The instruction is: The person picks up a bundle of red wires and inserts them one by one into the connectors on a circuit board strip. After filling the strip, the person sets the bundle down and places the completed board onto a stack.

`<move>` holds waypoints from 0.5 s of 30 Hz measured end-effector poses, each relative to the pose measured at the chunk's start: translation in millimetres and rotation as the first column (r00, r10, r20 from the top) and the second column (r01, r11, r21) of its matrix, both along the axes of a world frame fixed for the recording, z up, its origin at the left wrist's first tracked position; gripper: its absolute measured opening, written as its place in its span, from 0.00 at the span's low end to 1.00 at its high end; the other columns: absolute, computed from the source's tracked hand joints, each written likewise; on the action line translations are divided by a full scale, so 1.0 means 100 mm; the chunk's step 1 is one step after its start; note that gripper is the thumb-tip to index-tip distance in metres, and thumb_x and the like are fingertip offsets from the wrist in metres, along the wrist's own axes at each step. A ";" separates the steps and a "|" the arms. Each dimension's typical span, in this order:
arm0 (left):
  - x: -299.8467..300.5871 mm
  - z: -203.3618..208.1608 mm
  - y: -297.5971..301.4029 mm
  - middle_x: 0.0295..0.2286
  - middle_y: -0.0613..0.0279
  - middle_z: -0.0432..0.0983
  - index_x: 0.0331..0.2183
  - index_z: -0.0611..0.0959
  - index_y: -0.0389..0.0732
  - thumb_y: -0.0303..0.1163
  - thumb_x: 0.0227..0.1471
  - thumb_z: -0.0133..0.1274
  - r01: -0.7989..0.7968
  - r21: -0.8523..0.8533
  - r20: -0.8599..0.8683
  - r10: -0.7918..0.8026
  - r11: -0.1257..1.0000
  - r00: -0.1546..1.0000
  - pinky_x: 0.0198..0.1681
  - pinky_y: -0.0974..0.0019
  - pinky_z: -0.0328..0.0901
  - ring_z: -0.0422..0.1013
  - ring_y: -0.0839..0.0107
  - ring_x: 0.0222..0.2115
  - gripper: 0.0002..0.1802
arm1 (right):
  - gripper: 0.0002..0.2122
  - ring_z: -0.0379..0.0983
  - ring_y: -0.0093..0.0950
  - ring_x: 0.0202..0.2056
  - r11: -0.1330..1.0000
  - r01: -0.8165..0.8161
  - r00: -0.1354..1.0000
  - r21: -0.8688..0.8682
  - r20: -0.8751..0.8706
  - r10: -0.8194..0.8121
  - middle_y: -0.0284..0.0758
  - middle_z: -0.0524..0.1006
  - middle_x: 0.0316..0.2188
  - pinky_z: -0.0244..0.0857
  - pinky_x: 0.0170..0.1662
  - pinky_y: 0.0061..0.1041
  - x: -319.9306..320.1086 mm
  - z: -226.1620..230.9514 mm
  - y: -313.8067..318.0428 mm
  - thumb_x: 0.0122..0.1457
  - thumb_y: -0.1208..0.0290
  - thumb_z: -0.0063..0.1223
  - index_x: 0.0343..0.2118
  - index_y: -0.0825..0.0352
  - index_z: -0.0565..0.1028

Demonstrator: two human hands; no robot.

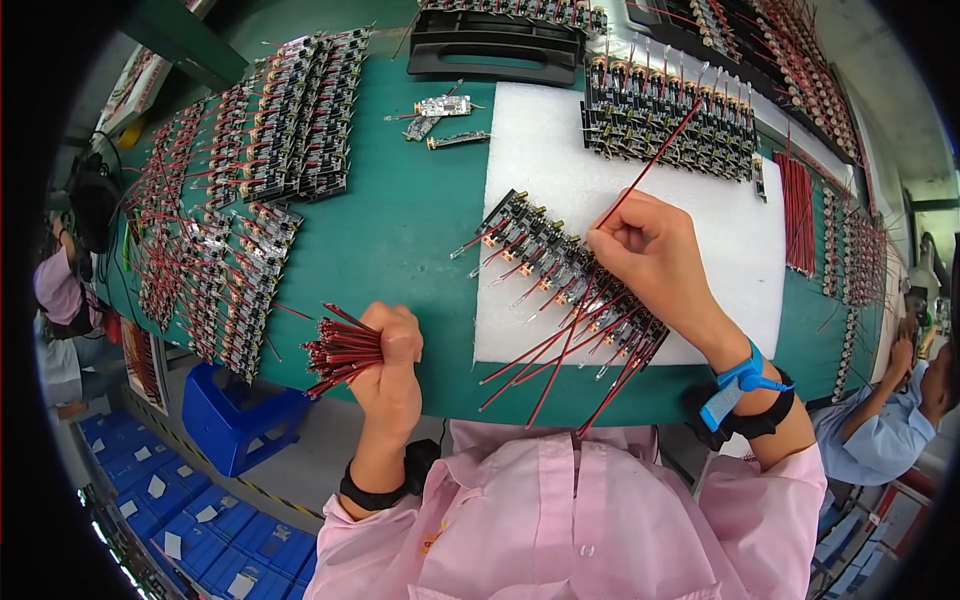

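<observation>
My left hand is closed round a thick bundle of red and black wires, whose ends fan out to the left. Between thumb and fingers of my right hand is pinched a single red-black wire, slanting up to the right. Just below that hand lies a strip of small circuit boards, set at an angle on a white foam sheet. Loose wires reach from the strip's right part toward me. A blue wrist strap circles my right wrist.
Rows of wired circuit boards cover the green table's left side. Another board stack sits at the foam's far edge, beside a black tray. Loose small modules lie left of the foam; red wires lie at right. A co-worker sits far right.
</observation>
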State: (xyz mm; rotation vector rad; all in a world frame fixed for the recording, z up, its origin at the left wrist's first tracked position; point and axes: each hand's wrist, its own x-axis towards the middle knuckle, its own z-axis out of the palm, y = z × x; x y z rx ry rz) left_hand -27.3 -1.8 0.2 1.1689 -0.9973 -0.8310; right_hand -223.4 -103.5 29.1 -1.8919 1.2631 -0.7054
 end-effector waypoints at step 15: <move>0.00 0.00 -0.01 0.09 0.70 0.49 0.14 0.58 0.41 0.42 0.47 0.42 0.017 0.009 0.010 -0.017 1.000 1.000 0.12 0.77 0.42 0.45 0.82 0.10 0.20 | 0.05 0.57 0.20 0.13 0.998 0.016 1.000 -0.060 0.020 -0.015 0.32 0.63 0.11 0.51 0.16 0.18 0.02 0.00 0.00 0.38 0.78 0.48 0.13 0.72 0.66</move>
